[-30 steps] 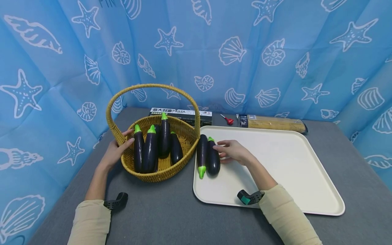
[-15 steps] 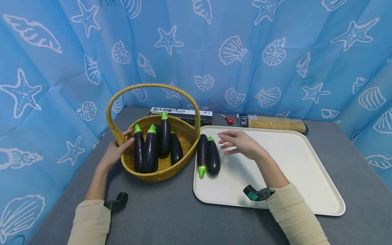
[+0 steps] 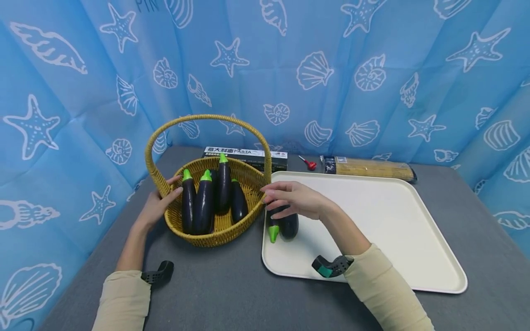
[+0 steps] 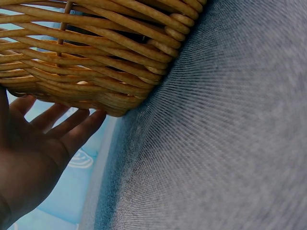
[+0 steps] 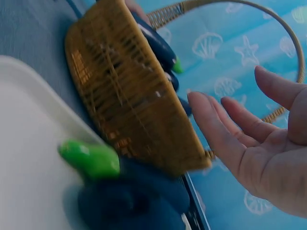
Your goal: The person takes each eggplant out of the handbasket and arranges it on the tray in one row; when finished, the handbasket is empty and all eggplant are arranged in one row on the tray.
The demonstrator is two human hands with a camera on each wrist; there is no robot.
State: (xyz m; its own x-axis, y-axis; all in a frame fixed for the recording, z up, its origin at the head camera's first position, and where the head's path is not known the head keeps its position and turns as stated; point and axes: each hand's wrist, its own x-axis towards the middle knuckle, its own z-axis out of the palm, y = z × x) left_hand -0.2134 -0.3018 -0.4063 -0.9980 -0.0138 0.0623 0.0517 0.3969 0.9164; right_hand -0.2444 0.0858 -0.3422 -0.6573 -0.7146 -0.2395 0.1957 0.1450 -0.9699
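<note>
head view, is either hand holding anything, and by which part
The left hand touches the yellow woven wicker basket at its left rim; whether it has a grip cannot be told. The right hand holds nothing.

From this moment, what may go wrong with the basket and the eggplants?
The right hand is close to the basket and might bump it. Some eggplants in the basket rise above its rim, so a strong knock could perhaps tip one out. The two rounded eggplants on the tray might roll if nudged.
</note>
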